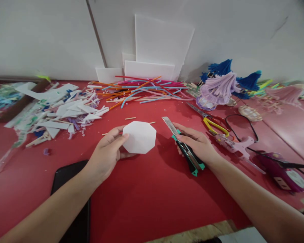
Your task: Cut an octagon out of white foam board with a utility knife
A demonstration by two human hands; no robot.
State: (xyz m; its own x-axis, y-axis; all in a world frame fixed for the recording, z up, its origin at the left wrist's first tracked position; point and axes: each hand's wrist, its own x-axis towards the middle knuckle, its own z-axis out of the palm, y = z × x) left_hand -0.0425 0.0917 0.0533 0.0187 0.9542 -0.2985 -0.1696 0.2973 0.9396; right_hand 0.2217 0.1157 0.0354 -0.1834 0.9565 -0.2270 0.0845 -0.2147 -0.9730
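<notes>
Between the thumb and fingers of my left hand [108,148] is a white octagonal piece of foam board [140,137], held above the red table [142,195]. My right hand [196,143] grips a black and green utility knife [186,152]. Its blade is extended and points up and left, a short gap away from the octagon. A few short thin wooden sticks [130,118] lie on the table just behind the octagon.
Left is a heap of white offcuts [76,108]; behind lie colored pipe cleaners [142,89] and leaning white boards [162,40]. Right are pliers [212,126], a pink glue gun [236,146], a power strip [281,172] and small purple umbrella-like crafts [219,87]. A black phone [78,216] lies under my left forearm.
</notes>
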